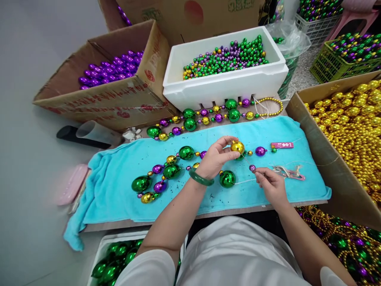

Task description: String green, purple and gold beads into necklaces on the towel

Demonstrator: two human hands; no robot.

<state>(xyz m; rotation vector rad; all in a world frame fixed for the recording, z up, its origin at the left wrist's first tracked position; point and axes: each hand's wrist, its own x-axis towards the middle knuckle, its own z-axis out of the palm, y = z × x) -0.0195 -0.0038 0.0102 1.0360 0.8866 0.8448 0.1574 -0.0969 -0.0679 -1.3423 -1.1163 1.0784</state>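
Above the turquoise towel (110,182), my left hand (216,155) grips a shiny gold bead (237,147) between thumb and fingers. My right hand (271,186) pinches a small purple bead (252,168); a thin strand seems to run from it up to the gold bead. Around both hands lies a bead string with green, purple and gold beads, its large green bead (227,179) just below my left hand. White cord leads rightward from that bead. A purple bead (260,151) and a pink-and-white packet (281,145) lie right of the gold bead.
Behind the towel, a second bead string (205,120) lies before a white foam box (226,81) of small beads. Cardboard boxes hold purple beads (111,70) at left and gold beads (354,131) at right. A pink-handled tool (297,176) with cord lies at the towel's right.
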